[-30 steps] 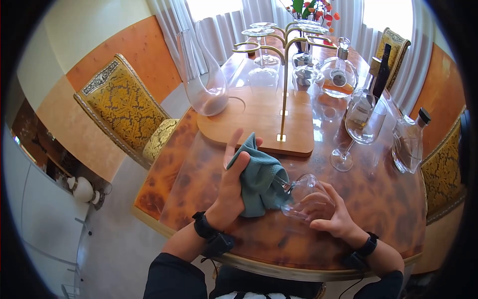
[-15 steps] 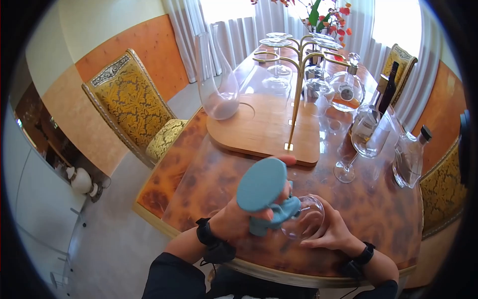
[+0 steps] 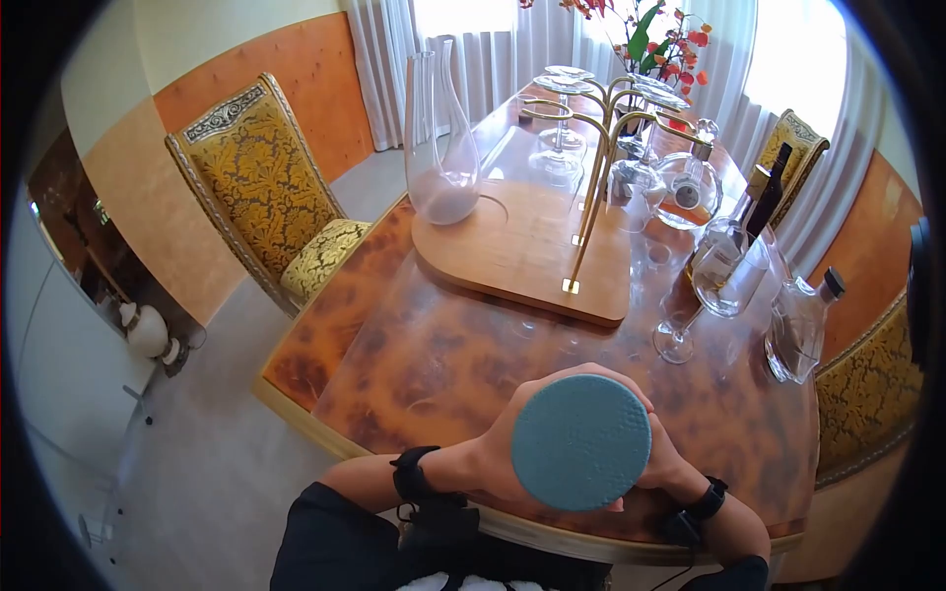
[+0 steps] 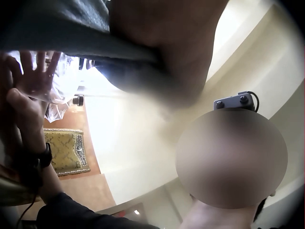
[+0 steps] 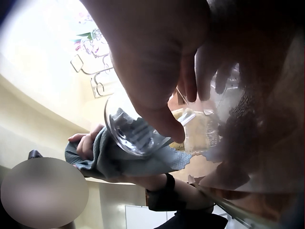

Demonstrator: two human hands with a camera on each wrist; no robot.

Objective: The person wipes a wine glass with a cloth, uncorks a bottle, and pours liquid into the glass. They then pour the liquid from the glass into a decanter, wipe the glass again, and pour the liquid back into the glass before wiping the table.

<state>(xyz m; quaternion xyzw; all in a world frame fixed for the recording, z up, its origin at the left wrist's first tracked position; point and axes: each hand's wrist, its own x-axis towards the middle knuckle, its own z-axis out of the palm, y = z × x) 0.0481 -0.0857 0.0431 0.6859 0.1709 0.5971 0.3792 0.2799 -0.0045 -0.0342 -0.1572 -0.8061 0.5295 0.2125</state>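
Note:
My left hand (image 3: 498, 458) grips a teal cloth (image 3: 581, 441), drawn flat and round over one end of a glass, its disc facing up at the head camera. Behind it, my right hand (image 3: 667, 455) holds the clear wine glass (image 5: 136, 131), which the cloth hides in the head view. In the right wrist view the thumb (image 5: 164, 125) lies along the glass, and the cloth bunches behind it around the left fingers. The left wrist view has the cloth as a dark, blurred fold across its top.
A wooden board (image 3: 532, 266) with a brass stand (image 3: 594, 187) holds hanging upside-down glasses and a tall decanter (image 3: 443, 177). Rightward are an upright wine glass (image 3: 724, 281), a stoppered decanter (image 3: 796, 325), a round bottle (image 3: 685, 187) and a dark bottle (image 3: 769, 202). Chairs (image 3: 251, 172) flank the table.
The cloth has gone from loose folds at the glass's stem to a taut round cover facing up. My hands have come together nearer the table's front edge, and the glass is now hidden from the head view.

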